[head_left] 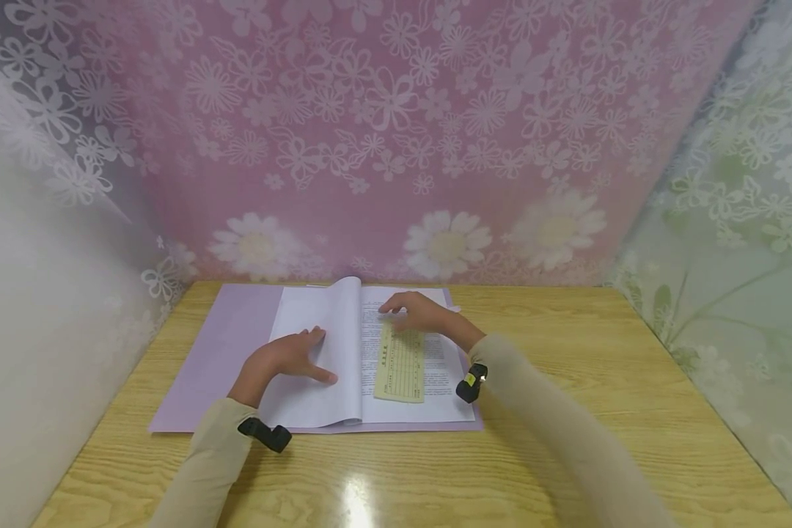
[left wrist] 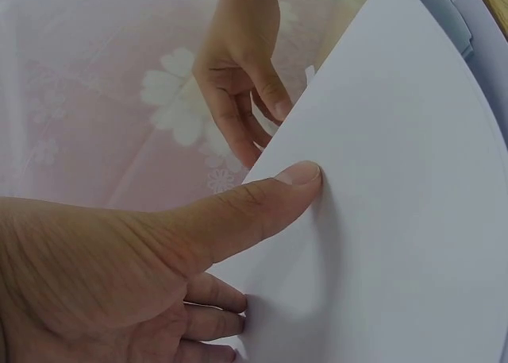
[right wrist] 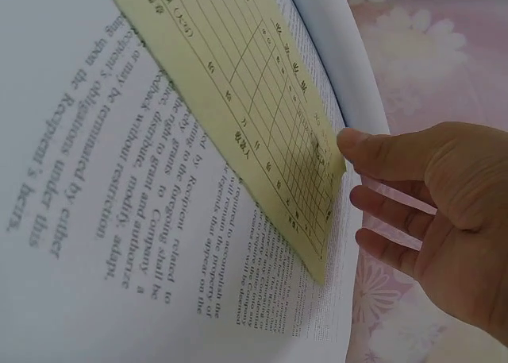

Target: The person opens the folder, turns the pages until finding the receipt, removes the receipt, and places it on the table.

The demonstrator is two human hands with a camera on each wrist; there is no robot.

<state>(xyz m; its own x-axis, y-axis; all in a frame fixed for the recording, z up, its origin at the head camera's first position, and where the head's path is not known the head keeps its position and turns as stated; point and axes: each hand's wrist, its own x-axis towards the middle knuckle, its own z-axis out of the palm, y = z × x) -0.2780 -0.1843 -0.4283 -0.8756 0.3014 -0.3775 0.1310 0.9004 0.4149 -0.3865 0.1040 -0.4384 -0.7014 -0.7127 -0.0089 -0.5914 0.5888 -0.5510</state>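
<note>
In the head view, a lilac folder (head_left: 198, 367) lies spread open with white printed sheets (head_left: 449, 396) inside. Turned-over pages (head_left: 343, 352) bulge upward along the middle. My left hand (head_left: 290, 356) rests on these pages with its thumb stretched out; in the left wrist view, the thumb (left wrist: 262, 212) touches the white paper. A yellow ruled slip (head_left: 399, 370) lies on the printed sheet at right. Over the slip's far end is my right hand (head_left: 419, 312), fingers loosely bent. In the right wrist view, its thumb tip is beside the slip's edge, fingers spread apart.
The folder is on a wooden table (head_left: 567, 352). A pink floral curtain (head_left: 383, 147) rises behind the table's far edge, with pale floral cloth (head_left: 732, 257) along the right side and more at left. A black strap device sits on each wrist.
</note>
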